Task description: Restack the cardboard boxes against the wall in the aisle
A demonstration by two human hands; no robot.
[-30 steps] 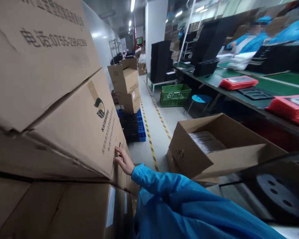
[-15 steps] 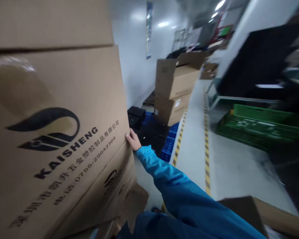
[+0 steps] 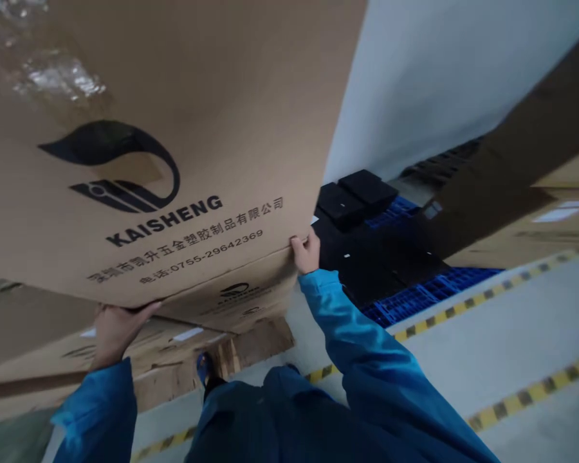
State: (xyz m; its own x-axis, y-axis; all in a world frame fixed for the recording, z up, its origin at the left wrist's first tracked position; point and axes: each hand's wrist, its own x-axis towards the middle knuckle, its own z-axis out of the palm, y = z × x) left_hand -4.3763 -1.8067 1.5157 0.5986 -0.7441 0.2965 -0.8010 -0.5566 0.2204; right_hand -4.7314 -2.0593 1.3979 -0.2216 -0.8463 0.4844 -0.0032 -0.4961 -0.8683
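Observation:
A large cardboard box [image 3: 241, 128] fills the upper left, printed with a black leaf-like logo, "KAISHENG" and a phone number. Clear tape shines near its top left. My left hand [image 3: 118, 331] is under the box's lower edge, thumb stretched along it, the other fingers partly hidden beneath. At the lower right corner my right hand [image 3: 307, 252] grips the edge, fingers bent around it. Below this box stands another cardboard box [image 3: 251, 296] with the same logo; whether the two touch all along cannot be made out.
Black blocks [image 3: 367, 257] lie on a blue pallet [image 3: 429, 289] to the right. Behind them are a pale wall [image 3: 424, 83] and more cardboard boxes [image 3: 506, 161]. Yellow-and-black tape [image 3: 535, 392] marks the grey floor. My shoe [image 3: 204, 368] stands near the lower boxes.
My left hand has come into view under the box's edge. My right hand stays at the box's corner. The view has turned downward, and the box sits more tilted in it.

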